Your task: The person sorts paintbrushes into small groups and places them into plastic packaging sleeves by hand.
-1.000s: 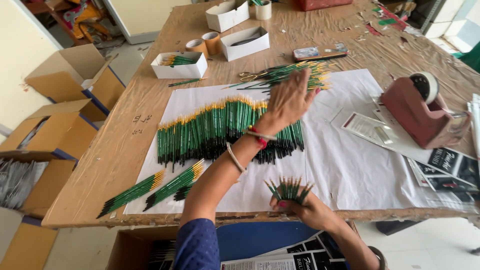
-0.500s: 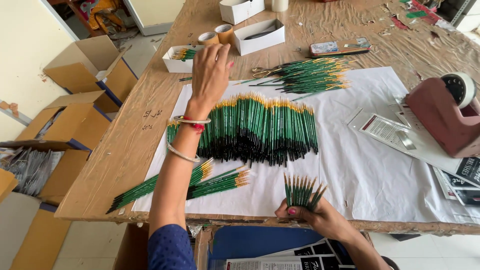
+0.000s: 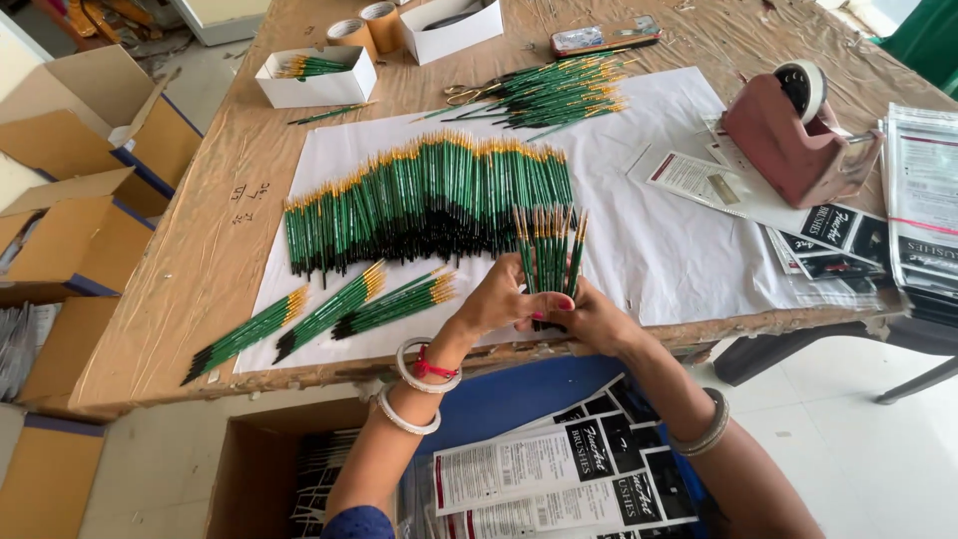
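My left hand (image 3: 496, 299) and my right hand (image 3: 589, 317) meet at the table's near edge, both closed around the base of a small fan of green paintbrushes (image 3: 551, 250) that stands upright, gold ends up. Just beyond them a long row of green brushes (image 3: 429, 200) lies across white paper (image 3: 659, 250). Three small bundles of brushes (image 3: 329, 314) lie to the left of my left hand. White bangles and a red thread circle my left wrist.
A loose pile of brushes (image 3: 554, 92) and scissors lie at the far side. A maroon tape dispenser (image 3: 793, 135) and printed packets (image 3: 923, 215) sit at right. White boxes (image 3: 317, 75) and tape rolls stand at the back. Cardboard cartons (image 3: 90, 215) crowd the floor at left.
My left hand has come back from the far left of the table to the near edge and closed on the fan of brushes beside my right hand.
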